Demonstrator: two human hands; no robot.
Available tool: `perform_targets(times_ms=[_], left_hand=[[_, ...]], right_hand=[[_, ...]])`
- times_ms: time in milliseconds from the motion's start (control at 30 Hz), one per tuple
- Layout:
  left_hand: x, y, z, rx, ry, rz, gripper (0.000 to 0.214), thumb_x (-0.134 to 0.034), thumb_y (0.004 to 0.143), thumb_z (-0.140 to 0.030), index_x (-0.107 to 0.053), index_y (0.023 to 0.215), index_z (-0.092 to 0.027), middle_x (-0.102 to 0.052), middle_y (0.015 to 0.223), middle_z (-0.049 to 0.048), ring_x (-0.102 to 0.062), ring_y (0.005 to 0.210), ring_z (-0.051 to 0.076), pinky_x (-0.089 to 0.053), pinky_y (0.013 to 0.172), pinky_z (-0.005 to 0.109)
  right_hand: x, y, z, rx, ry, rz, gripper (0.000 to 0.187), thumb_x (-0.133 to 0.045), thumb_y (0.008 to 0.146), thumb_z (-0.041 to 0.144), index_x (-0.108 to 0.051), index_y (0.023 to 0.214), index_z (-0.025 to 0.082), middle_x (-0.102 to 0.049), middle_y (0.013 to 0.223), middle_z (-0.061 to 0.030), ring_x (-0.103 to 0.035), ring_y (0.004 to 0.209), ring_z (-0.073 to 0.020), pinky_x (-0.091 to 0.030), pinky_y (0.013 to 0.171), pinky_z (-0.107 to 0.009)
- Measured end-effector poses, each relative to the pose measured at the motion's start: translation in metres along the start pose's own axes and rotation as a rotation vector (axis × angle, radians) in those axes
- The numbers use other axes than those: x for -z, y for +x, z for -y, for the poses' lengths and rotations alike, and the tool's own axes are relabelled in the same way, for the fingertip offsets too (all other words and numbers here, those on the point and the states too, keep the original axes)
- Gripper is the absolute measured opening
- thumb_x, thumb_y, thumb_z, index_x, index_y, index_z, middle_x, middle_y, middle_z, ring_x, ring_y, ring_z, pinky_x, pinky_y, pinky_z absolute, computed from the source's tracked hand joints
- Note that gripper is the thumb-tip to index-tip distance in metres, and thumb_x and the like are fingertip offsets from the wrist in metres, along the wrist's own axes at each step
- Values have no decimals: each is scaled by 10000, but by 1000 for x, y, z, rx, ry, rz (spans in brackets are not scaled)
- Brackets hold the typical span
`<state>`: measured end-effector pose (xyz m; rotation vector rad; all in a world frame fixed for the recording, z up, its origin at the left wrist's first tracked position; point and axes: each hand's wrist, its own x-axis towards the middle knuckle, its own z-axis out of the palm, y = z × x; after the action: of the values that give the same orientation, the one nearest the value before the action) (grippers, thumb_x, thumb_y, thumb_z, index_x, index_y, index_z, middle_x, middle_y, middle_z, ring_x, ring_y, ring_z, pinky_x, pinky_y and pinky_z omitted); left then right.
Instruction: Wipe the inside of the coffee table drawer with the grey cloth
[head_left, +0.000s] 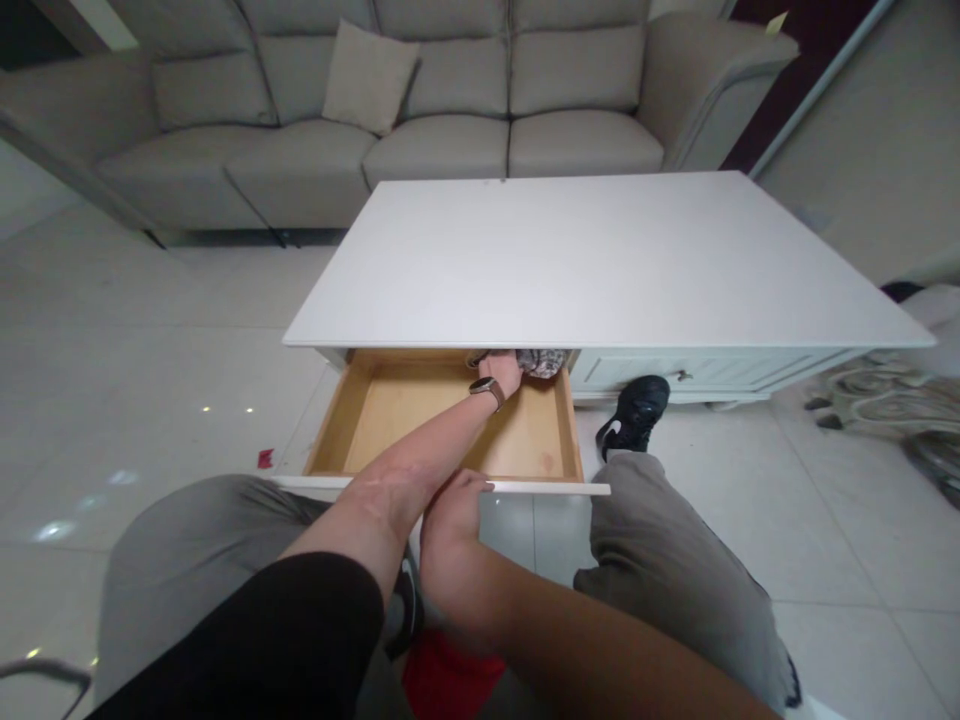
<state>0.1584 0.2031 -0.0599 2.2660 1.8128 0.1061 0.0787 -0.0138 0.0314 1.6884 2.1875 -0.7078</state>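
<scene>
A wooden drawer (352,420) is pulled out from the white coffee table (600,260). My left hand (501,370), with a watch (487,388) on its wrist, reaches into the back of the drawer. Beside it lies a bundled grey patterned cloth (546,363), partly under the tabletop; the fingers are hidden there, so whether they grip the cloth does not show. My right hand (454,505) crosses beneath the left forearm, its fingers hooked over the top edge of the white drawer front (547,488).
A grey sofa (442,150) with a cushion (370,78) stands behind the table. At right, a closed drawer (720,372) has a small knob. My shoe (636,415) is near the table. A red scrap (265,458) lies on the tiled floor.
</scene>
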Motion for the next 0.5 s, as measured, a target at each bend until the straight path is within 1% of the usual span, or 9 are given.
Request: perform_targets(times_ms=[67,133,200,267,333,367,433,500], left_hand=[[3,-1,25,20,45,-19,445,-554,951,-351,-560,1351,-157,-633,1347,194,-624,1199,323,-510,1001,425],[8,-4,59,59,92,-49,453,-550,948,-344,-555,1355,-147,-637,1339,203,-625,1192,339,-514,989,440],[15,-7,100,122,146,-55,451,-530,955,-341,-556,1350,-125,-639,1329,218,-628,1183,347,-516,978,445],[25,-8,143,187,212,-62,455,-526,953,-336,-558,1339,-98,-632,1331,236,-622,1190,361,-508,985,457],[37,-9,183,286,267,4,453,-517,953,-324,-556,1332,-78,-635,1316,257,-631,1177,369,-513,967,463],[44,-9,199,313,283,31,461,-508,956,-328,-552,1338,-73,-631,1322,261,-633,1175,368,-516,962,456],[56,-12,219,298,303,72,461,-485,964,-331,-555,1339,-71,-639,1321,254,-646,1162,356,-519,956,428],[67,-19,225,213,331,103,432,-487,955,-316,-593,1303,-83,-662,1293,238,-657,1150,340,-516,959,398]], right_hand=[[0,2,-1,-116,-65,-10,480,-530,882,58,-584,1358,39,-578,1353,-325,-564,1270,-417,-462,987,-683],[-1,5,-1,-162,-106,-14,484,-422,910,19,-575,1367,54,-608,1321,-304,-592,1240,-381,-488,962,-649],[-1,6,-1,-146,-101,-7,495,-399,916,15,-567,1379,68,-612,1321,-295,-593,1240,-375,-487,959,-648],[0,6,0,-140,-81,-1,492,-397,923,18,-554,1389,48,-599,1329,-313,-582,1258,-381,-478,969,-650],[1,6,0,-142,-62,6,486,-389,937,26,-540,1398,25,-585,1334,-332,-574,1271,-387,-471,979,-649],[2,6,0,-142,-62,13,485,-383,943,32,-534,1404,19,-581,1337,-336,-571,1276,-389,-471,982,-647],[3,4,1,-143,-83,25,484,-380,953,46,-529,1412,23,-578,1344,-334,-571,1278,-389,-474,981,-640],[3,3,2,-139,-106,33,477,-405,953,63,-533,1411,30,-582,1341,-332,-574,1273,-394,-473,977,-642]])
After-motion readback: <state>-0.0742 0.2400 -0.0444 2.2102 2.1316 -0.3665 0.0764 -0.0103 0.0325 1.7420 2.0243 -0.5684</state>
